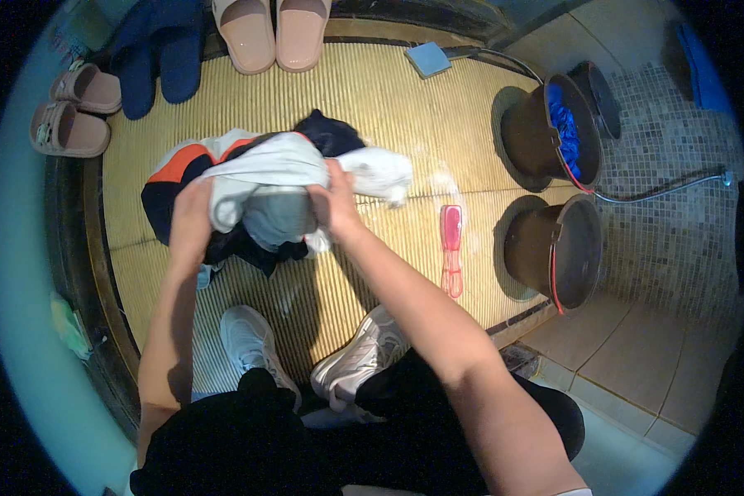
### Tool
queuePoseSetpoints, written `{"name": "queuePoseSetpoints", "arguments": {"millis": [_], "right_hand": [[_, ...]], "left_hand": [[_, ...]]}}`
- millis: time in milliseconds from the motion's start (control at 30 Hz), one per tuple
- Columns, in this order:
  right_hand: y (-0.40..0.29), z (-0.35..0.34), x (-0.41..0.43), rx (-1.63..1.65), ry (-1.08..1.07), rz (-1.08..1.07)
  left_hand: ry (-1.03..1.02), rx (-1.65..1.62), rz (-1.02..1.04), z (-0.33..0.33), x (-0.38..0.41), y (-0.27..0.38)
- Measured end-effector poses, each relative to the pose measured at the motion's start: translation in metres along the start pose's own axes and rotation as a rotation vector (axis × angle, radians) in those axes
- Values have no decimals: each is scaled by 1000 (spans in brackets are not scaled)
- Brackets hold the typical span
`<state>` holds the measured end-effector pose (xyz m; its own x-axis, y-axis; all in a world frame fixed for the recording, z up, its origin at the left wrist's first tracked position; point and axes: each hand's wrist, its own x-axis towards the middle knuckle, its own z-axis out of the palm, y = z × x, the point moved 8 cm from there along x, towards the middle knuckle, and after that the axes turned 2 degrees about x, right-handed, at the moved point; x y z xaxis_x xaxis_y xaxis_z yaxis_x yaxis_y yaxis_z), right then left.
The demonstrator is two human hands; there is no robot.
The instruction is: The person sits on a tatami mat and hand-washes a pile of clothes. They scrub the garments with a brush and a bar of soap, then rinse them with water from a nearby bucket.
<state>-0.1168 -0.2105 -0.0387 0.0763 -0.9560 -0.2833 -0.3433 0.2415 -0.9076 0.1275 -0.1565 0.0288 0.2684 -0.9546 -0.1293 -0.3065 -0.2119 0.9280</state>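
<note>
Both my hands grip a light grey and white garment (pixel 279 164), bunched and lifted over a heap of clothes. My left hand (pixel 190 214) has its left side, next to a rolled white fold. At its right edge, the fingers of my right hand (pixel 338 201) are closed on the cloth. Under it lies a black, orange and white garment (pixel 177 173), mostly covered. A dark cloth (pixel 330 132) sits behind, and a white cloth (pixel 378 172) lies to the right of my right hand. A pink scrubbing brush (pixel 452 248) rests on the ribbed yellow mat (pixel 397 260).
Two dark buckets stand at the right; the far bucket (pixel 527 136) holds blue cloth (pixel 564 133), beside the near bucket (pixel 527 248). A hose (pixel 657 193) runs over mosaic tiles. A blue block (pixel 428 59), pink slippers (pixel 301 37) and navy slippers (pixel 180 62) line the back.
</note>
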Motion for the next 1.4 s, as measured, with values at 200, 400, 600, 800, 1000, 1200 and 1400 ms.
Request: {"name": "queuePoseSetpoints", "arguments": {"millis": [200, 400, 600, 800, 1000, 1200, 1400], "right_hand": [[-73, 132, -13, 1346, -493, 143], [-168, 142, -9, 739, -406, -62], [-248, -33, 3, 417, -86, -694], [-162, -138, 37, -350, 9, -637], [-23, -161, 37, -1089, -372, -8], [1, -98, 29, -929, -355, -70], [21, -24, -17, -1095, -366, -122]], "left_hand": [[385, -658, -195, -78, -16, 34], [537, -787, 32, -154, -32, 91], [249, -622, 172, -111, -32, 138], [-651, -372, -58, 69, -8, 106], [-342, 220, 158, 110, -48, 1], [-598, 773, 722, 168, -114, 33], [-298, 1019, 726, 149, -87, 4]]}}
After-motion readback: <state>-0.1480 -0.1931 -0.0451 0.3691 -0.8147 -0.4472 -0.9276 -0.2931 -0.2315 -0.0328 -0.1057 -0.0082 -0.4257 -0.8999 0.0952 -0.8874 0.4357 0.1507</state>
